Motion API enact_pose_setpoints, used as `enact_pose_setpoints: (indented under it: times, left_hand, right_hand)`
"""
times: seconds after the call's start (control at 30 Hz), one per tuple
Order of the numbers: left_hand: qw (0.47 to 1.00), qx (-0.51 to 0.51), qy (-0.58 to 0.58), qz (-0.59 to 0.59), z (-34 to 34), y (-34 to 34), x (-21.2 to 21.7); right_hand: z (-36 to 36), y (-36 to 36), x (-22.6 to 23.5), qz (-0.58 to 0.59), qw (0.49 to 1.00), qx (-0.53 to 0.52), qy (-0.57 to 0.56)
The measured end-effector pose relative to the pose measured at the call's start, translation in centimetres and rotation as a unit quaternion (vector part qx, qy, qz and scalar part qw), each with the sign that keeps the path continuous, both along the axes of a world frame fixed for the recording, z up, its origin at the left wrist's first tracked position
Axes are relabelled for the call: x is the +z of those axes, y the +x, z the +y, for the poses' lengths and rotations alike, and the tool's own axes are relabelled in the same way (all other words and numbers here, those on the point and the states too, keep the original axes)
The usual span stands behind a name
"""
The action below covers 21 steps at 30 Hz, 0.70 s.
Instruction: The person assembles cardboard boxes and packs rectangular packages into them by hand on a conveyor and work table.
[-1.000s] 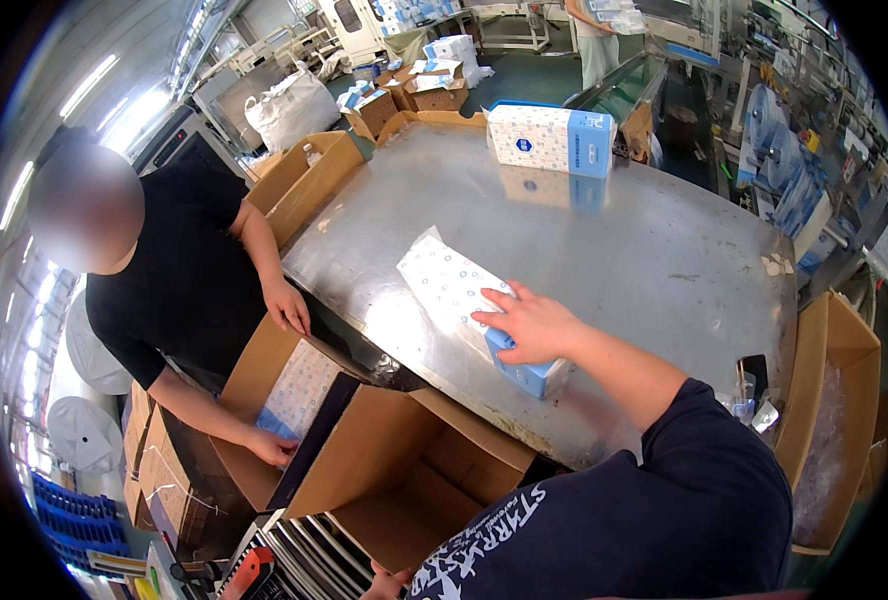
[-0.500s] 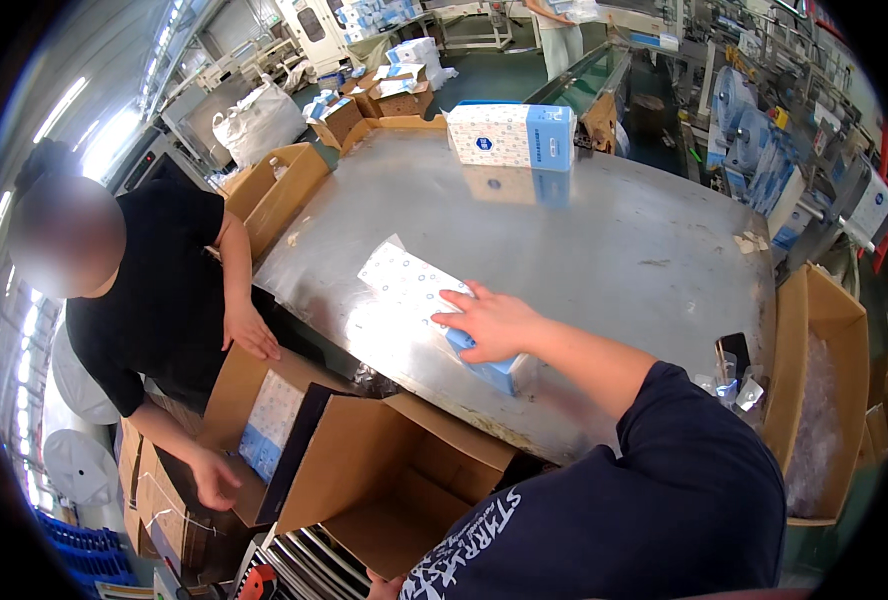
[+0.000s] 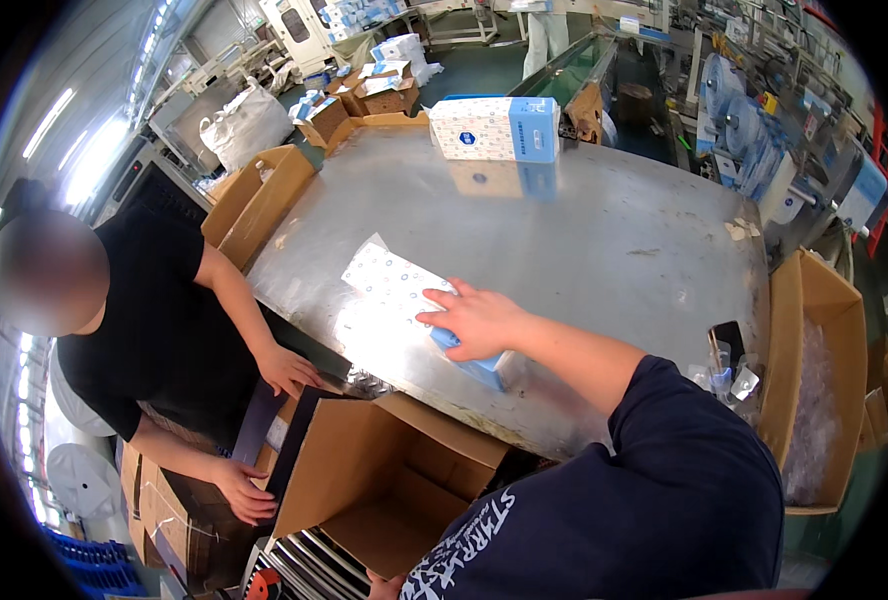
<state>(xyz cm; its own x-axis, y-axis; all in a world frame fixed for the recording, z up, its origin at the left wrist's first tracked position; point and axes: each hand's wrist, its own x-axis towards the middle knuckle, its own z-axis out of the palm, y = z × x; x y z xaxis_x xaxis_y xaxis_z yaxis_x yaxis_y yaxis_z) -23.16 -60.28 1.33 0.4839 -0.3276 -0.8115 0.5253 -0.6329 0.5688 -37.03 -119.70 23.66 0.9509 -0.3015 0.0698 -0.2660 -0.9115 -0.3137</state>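
Observation:
My right hand (image 3: 476,322) lies across a white-and-blue patterned pack (image 3: 394,280) on the metal table, its fingers spread over the top and its thumb down the near side. What the pack contains does not show. Close to my body, a cardboard box (image 3: 404,480) stands tilted with its mouth toward me, and no contents are visible inside. Only a small part of my left hand (image 3: 384,587) shows, at the box's lower edge; my shirt hides the rest. A similar larger pack (image 3: 494,130) stands upright at the table's far side.
At left, a co-worker in black has both hands (image 3: 247,490) on another carton (image 3: 289,440). Metal rollers (image 3: 314,565) run below my box. A carton of clear plastic (image 3: 814,420) borders the table's right end, near a phone (image 3: 729,338). Machinery stands beyond.
The co-worker's hands have moved onto the edges of their carton, and the pack in it is now mostly covered. My right hand stays on the pack; the whole view has shifted slightly.

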Motion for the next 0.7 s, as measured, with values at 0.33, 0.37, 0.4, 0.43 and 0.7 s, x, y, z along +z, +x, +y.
enact_pose_setpoints:
  times: [0.33, 0.37, 0.4, 0.43, 0.7]
  left_hand:
    - [0.998, -0.047, 0.031, -0.007, -1.6, -0.2, 0.3]
    - [0.998, -0.056, 0.036, -0.006, -2.0, -0.3, 0.4]
    - [0.997, -0.064, 0.041, -0.006, -2.6, -0.1, 0.5]
    - [0.997, -0.066, 0.047, -0.003, -3.1, -0.2, 0.4]
    - [0.992, -0.110, 0.060, -0.001, -6.9, -0.3, -0.1]
  right_hand:
    - [0.1, -0.1, 0.4, 0.013, 1.000, -0.004, 0.012]
    - [0.1, -0.1, 0.4, 0.009, 1.000, -0.001, 0.011]
    - [0.1, 0.0, 0.3, 0.004, 1.000, 0.003, 0.009]
    - [0.1, 0.0, 0.1, 0.002, 1.000, 0.006, 0.008]
    - [-0.1, 0.4, -0.3, 0.007, 1.000, -0.002, 0.001]
